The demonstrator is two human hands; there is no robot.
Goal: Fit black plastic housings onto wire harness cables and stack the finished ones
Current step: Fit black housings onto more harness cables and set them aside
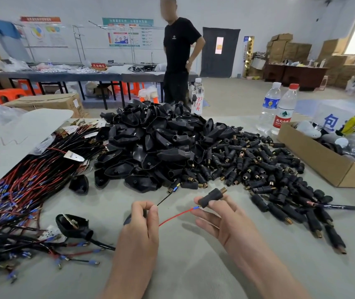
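A: Where does the work stand?

B: The person's left hand (138, 223) has thumb and forefinger closed in a pinch on the harness cable (158, 213), about where its red wire (175, 216) and black wire (165, 198) part. The right hand (221, 214) holds a small black housing (210, 197) between the thumb and the first fingers (228, 205), with the rest spread loosely. The brass threaded end points up and away. The red wire's blue terminal (196, 207) sits at the housing's rear mouth. Whether it has entered or only touches cannot be told.

A: What could go wrong?

B: Most likely the terminal catches on the rim. The left pinch sits well back from the tip, so a push from there would probably buckle the thin red wire rather than drive it in.

A: And the black wire?

B: Its free terminal (173, 188) hangs above the surface (193, 266), near the foot of the pile of large housings (150, 147). It could snag there as the hands move.

A: Is the grip sound?

B: It looks light. A hard push might roll the housing out of the fingers toward the heap of small housings (269, 169) on the right, where it would be lost among identical parts.
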